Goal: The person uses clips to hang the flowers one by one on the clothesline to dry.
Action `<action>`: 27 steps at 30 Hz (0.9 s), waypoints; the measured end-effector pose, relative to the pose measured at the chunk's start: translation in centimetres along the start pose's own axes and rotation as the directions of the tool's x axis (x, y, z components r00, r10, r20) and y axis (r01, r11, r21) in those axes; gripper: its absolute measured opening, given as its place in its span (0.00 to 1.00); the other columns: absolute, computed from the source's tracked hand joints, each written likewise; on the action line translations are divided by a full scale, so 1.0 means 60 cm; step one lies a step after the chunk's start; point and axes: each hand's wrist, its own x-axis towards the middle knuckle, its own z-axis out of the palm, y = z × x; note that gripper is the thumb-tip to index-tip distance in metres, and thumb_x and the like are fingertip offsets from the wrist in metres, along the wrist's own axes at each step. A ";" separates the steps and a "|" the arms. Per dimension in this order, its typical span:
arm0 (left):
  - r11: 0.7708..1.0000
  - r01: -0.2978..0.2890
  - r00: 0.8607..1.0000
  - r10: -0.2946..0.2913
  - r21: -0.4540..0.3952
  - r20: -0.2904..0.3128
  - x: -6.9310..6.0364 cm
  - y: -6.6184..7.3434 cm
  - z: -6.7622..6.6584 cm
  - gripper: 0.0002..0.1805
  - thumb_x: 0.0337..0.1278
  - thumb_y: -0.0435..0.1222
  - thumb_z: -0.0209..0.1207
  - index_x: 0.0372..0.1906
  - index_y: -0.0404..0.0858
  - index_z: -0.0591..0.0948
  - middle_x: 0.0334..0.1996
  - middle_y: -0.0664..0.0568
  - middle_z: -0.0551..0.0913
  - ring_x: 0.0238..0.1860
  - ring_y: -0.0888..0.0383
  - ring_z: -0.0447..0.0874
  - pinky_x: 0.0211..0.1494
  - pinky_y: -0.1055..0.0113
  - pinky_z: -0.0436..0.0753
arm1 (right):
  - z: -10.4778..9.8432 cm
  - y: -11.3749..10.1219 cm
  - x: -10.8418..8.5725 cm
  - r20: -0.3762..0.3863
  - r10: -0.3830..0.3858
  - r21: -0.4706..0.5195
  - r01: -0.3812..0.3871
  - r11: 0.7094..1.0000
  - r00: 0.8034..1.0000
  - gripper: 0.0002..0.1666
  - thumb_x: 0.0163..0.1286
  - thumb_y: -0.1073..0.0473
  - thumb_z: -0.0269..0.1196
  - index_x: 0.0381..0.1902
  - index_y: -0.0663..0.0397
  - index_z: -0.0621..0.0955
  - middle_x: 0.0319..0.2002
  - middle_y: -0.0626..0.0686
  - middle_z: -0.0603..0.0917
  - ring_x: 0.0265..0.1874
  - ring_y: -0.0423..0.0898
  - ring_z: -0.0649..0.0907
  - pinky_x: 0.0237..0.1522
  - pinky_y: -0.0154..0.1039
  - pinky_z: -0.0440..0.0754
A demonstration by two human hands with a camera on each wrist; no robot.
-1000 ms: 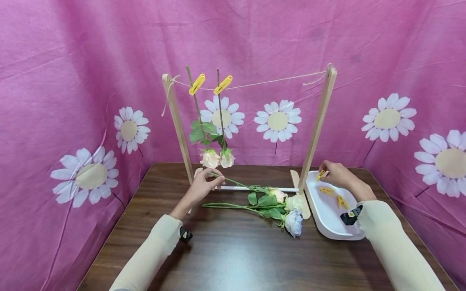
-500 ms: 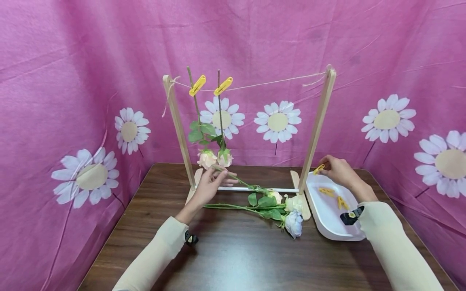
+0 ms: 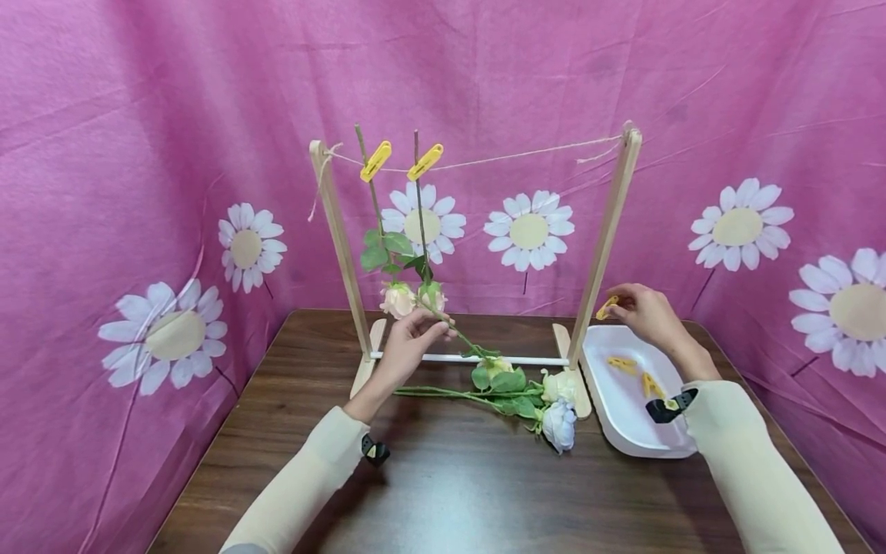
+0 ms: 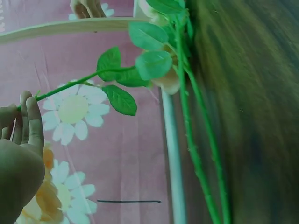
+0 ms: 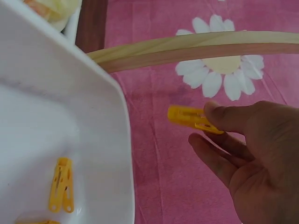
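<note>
My left hand [image 3: 408, 345] pinches the stem of a cream rose [image 3: 497, 368], lifting its stem end while the bloom hangs low by the white rod. In the left wrist view the green stem [image 4: 70, 85] runs from the fingers to its leaves. Between thumb and fingers of my right hand [image 3: 647, 317] is a yellow clothespin [image 5: 191, 117], held above the far end of the white tray [image 3: 609, 442]. Two pale roses [image 3: 398, 300] hang head down from the twine [image 3: 519, 155], each by a yellow clothespin [image 3: 376, 161].
A white rose [image 3: 557, 387] and a bluish-white rose [image 3: 557, 425] lie on the wooden table [image 3: 443, 477]. More yellow clothespins [image 3: 651, 384] lie in the tray. Two wooden posts [image 3: 605, 246] hold the twine, with a white rod [image 3: 443, 358] low between them.
My left hand has moved right and up with the rose stem, and its bloom has slid left. My right hand has risen out of the tray with the clothespin.
</note>
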 end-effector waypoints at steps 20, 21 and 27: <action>0.983 -0.178 0.984 0.179 -0.046 0.010 0.061 0.093 0.032 0.06 0.74 0.24 0.59 0.49 0.23 0.78 0.46 0.40 0.86 0.41 0.64 0.89 0.53 0.68 0.90 | -0.052 -0.067 0.013 -0.162 0.014 0.216 0.022 0.976 0.987 0.21 0.69 0.69 0.73 0.58 0.70 0.82 0.46 0.70 0.86 0.35 0.16 0.77 0.39 0.12 0.75; 0.980 -0.192 0.981 0.193 -0.043 0.007 0.064 0.098 0.033 0.07 0.74 0.23 0.59 0.50 0.23 0.78 0.46 0.38 0.86 0.41 0.64 0.88 0.53 0.68 0.89 | -0.055 -0.073 0.013 -0.175 0.015 0.221 0.024 0.975 0.984 0.21 0.69 0.69 0.73 0.58 0.69 0.83 0.46 0.69 0.86 0.35 0.16 0.77 0.40 0.12 0.75; 0.973 -0.222 0.975 0.222 -0.061 -0.015 0.086 0.128 0.036 0.06 0.72 0.22 0.60 0.49 0.27 0.78 0.41 0.51 0.87 0.40 0.61 0.88 0.54 0.67 0.89 | -0.071 -0.101 0.015 -0.257 0.019 0.286 0.057 0.956 0.966 0.20 0.69 0.71 0.72 0.58 0.67 0.84 0.44 0.53 0.87 0.40 0.18 0.80 0.46 0.12 0.77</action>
